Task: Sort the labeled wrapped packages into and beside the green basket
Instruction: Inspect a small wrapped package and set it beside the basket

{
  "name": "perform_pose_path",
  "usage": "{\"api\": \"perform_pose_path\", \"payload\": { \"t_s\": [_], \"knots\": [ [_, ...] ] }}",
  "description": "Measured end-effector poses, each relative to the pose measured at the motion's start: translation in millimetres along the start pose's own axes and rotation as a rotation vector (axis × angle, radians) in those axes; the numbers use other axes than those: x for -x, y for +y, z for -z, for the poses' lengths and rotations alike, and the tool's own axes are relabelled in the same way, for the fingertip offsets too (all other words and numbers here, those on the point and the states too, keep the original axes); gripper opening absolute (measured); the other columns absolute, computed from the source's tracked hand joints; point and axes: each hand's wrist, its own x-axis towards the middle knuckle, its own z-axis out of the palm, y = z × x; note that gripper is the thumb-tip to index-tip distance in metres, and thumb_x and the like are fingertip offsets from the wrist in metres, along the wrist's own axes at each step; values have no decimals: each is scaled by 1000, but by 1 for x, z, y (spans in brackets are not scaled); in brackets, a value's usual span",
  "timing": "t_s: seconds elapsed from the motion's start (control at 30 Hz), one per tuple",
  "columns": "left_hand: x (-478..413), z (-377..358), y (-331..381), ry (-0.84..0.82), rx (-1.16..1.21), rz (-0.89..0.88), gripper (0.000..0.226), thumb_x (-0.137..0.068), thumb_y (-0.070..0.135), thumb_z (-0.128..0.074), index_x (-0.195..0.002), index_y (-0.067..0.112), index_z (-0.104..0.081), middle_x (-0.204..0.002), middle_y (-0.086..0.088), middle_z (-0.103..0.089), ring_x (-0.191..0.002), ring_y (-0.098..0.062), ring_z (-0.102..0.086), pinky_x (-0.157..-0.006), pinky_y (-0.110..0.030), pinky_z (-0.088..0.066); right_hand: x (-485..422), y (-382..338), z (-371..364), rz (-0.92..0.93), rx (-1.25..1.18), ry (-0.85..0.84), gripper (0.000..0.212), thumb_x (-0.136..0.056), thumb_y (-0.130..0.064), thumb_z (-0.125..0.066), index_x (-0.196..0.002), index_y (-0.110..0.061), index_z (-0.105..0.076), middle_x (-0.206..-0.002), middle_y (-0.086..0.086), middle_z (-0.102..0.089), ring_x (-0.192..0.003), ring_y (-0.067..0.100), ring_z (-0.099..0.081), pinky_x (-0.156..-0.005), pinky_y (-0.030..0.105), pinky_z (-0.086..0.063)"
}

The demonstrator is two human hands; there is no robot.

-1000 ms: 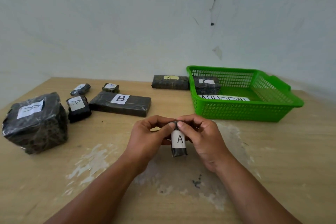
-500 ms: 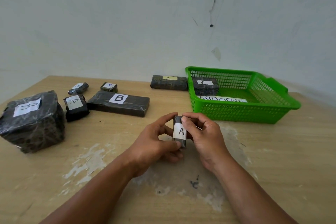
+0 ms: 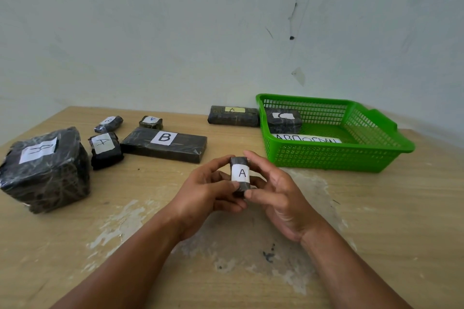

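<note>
A small black wrapped package labelled A [image 3: 240,173] is held upright above the table's middle, its label facing me. My left hand [image 3: 206,193] pinches it from the left and my right hand [image 3: 278,193] grips it from the right, thumb at its bottom. The green basket [image 3: 334,158] stands at the back right, holding a package labelled C [image 3: 283,120] and a long paper strip with letters [image 3: 307,138]. A long package labelled A [image 3: 233,116] lies just left of the basket.
On the left lie a flat package labelled B [image 3: 164,144], a big package labelled B [image 3: 45,168], a medium one labelled A [image 3: 104,149] and two small ones [image 3: 109,123] [image 3: 151,122]. The wooden table [image 3: 389,221] meets a pale wall behind.
Both hands have raised the small A package and shifted their hold, moving it forward toward the basket; it now stands upright between the fingers with the label fully showing.
</note>
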Motion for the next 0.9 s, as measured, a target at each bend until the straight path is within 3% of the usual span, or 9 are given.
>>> {"api": "perform_pose_path", "payload": {
  "t_s": [0.13, 0.23, 0.3, 0.37, 0.43, 0.57, 0.73, 0.9],
  "knots": [
    [-1, 2, 0, -27, -7, 19, 50, -86, 9, -69, -135, 10, -60, -88, -20, -70, -65, -25, -70, -58, -27, -59, 1, 0, 1, -4, 40, -1, 68, -79, -1, -73, -145, -14, -59, -130, 9, -72, -116, 20, -68, -98, 31, -54],
    [-5, 4, -3, 69, -113, -10, 61, -76, 29, -72, -136, 21, -63, -105, -22, -67, -83, -24, -68, -67, -28, -57, -1, 0, 0, -8, 40, 26, 56, -82, -8, -74, -137, -12, -66, -130, 11, -73, -124, 25, -68, -106, 38, -52],
    [-7, 6, -6, 104, -128, -72, 59, -77, 33, -73, -135, 26, -65, -116, -12, -67, -102, -28, -71, -81, -35, -58, -2, 0, 0, -6, 44, 54, 53, -82, -15, -78, -134, -11, -68, -130, 11, -74, -124, 26, -69, -111, 42, -50],
    [-7, 8, -8, 42, -131, -120, 49, -82, 28, -70, -130, 21, -69, -124, -7, -72, -117, -31, -68, -98, -43, -55, -3, 2, 1, 10, 60, 94, 53, -80, -23, -82, -130, -12, -71, -129, 10, -74, -126, 26, -67, -115, 47, -48],
    [-6, 7, -8, -11, -148, -148, 45, -83, 20, -71, -128, 14, -71, -120, -12, -75, -119, -32, -68, -105, -43, -52, -4, 2, 3, 21, 67, 114, 56, -77, -31, -83, -129, -13, -73, -129, 10, -74, -128, 26, -66, -118, 50, -45],
    [-7, 8, -9, 22, -157, -171, 38, -85, 9, -75, -123, 10, -73, -113, -14, -78, -116, -33, -70, -105, -40, -54, -1, 0, 4, -23, -2, 47, 57, -82, -20, -76, -137, -5, -66, -134, 16, -71, -134, 32, -62, -122, 53, -38],
    [-7, 11, -9, 8, -112, -169, 43, -81, 10, -72, -124, 5, -71, -117, -14, -77, -117, -29, -70, -104, -38, -54, -2, 2, 3, -7, 93, 68, 64, -76, -33, -79, -135, -10, -69, -133, 7, -73, -131, 22, -64, -120, 49, -42],
    [-8, 9, -8, 13, -82, -170, 38, -84, 1, -75, -121, 2, -71, -114, -16, -77, -116, -31, -71, -103, -35, -55, -1, 2, 5, 11, 53, 37, 67, -74, -29, -79, -137, -10, -67, -134, 7, -72, -133, 22, -63, -117, 43, -45]
  ]
}}
